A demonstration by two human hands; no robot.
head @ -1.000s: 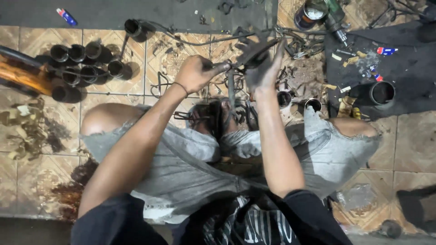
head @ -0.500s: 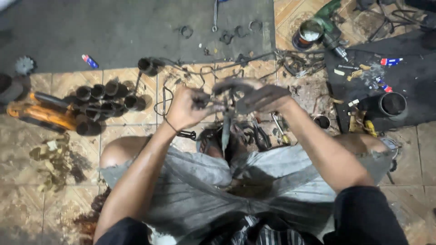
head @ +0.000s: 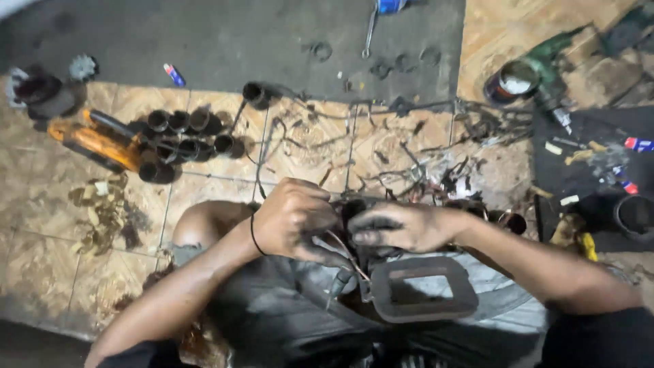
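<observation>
Left hand: the left hand (head: 294,219) is curled over a dark greasy part (head: 354,215) above the lap; the fingers are bent and closed on it, and the thumb side touches thin light wires (head: 344,251).
Right hand: the right hand (head: 402,226) lies flat against the same part from the other side, fingers stretched to the left; it presses on it, but whether it really clasps it I cannot tell.
The part: it is between both hands, over the knees, mostly hidden by them; its shape is hard to make out.
Frame: a dark rectangular frame (head: 424,289) with an open window hangs just below the hands, over the grey shorts (head: 272,307).
Cable end: a small grey plug (head: 338,281) hangs under the left hand.
Floor, left: a group of short black tubes (head: 182,133) beside an orange tool (head: 102,143), partly covered by them.
Floor, right: a paint tin (head: 512,82) and a green drill (head: 553,58), blurred; a black round container (head: 637,215) is cut by the edge.
Floor, middle: tangled wires and scrap (head: 436,170), too messy to separate.
</observation>
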